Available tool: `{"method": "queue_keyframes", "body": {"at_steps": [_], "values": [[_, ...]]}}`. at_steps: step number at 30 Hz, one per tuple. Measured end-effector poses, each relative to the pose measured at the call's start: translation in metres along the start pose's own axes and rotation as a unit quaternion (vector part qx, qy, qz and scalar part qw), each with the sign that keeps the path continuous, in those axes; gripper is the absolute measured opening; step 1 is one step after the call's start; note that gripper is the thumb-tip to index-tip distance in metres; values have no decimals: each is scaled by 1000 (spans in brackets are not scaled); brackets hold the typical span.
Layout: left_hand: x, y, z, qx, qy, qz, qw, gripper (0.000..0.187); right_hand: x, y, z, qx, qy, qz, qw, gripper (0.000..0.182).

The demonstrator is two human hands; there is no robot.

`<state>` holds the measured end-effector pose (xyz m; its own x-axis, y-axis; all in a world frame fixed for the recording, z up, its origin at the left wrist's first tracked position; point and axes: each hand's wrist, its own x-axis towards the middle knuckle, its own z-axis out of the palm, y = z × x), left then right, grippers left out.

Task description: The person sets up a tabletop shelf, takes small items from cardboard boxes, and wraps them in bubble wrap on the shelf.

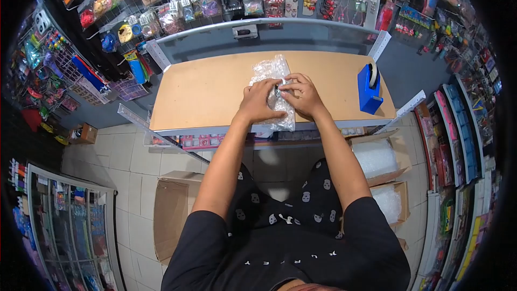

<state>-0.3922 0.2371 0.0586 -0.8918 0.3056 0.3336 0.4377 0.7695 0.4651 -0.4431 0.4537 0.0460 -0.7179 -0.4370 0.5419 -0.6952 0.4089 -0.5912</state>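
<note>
A sheet of clear bubble wrap [272, 68] lies on the tan tabletop [207, 89], its lower end reaching the front edge. My left hand [259, 101] grips the wrap from the left, with its thumb low and its fingers bent over the top. From the right, my right hand [303, 95] has curled fingers pressed onto the same wrap, close to the left fingertips. Something small and dark shows between the two hands, mostly covered by fingers and plastic; its kind cannot be made out.
A blue tape dispenser [369, 90] stands at the table's right end. Below are an open cardboard box [167, 218] on the left and boxes with bubble wrap [374, 159] on the right. Packaged goods hang on the wall rack; shelves [70, 221] stand at both sides.
</note>
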Motion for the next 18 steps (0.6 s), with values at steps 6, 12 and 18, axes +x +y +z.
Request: {"method": "queue_keyframes", "body": {"at_steps": [6, 12, 18], "values": [[15, -45, -18, -342, 169, -161, 910, 81, -1, -4, -3, -22, 6, -7, 1000, 19], [-5, 19, -37, 193, 1, -312, 930, 52, 0, -3, -2, -4, 3, 16, 1000, 20], [12, 5, -23, 63, 15, -362, 930, 37, -1, -1, -1, 4, 12, 7, 1000, 19]]}}
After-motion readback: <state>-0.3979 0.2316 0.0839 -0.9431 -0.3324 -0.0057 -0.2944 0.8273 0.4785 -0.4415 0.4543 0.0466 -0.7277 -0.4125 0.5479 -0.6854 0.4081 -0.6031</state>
